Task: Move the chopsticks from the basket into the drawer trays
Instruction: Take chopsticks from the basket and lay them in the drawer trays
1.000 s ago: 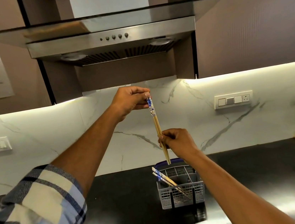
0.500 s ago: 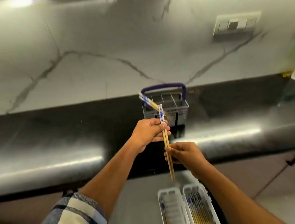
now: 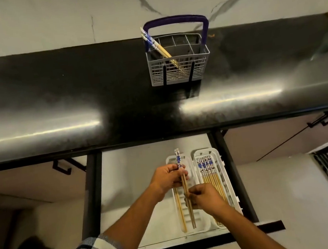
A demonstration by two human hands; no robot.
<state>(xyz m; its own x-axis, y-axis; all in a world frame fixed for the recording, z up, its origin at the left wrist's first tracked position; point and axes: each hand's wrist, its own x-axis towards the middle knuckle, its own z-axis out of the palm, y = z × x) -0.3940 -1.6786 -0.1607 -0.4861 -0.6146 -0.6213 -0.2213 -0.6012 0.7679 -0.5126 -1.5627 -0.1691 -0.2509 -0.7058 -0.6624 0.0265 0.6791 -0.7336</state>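
Right tray [image 3: 217, 155]: filled with a row of chopsticks, blue ends at the far end.
Left tray [image 3: 198, 226]: one chopstick lying along its left side.
In hand: one pair [image 3: 185, 186] over the left tray; my left hand [image 3: 168, 177] pinches it near the patterned end, my right hand [image 3: 204, 199] pinches it lower down. Not yet laid down.
Basket [image 3: 179, 68] on the counter [image 3: 72, 94]: about two chopsticks [image 3: 160, 48] leaning at its left corner, left to move
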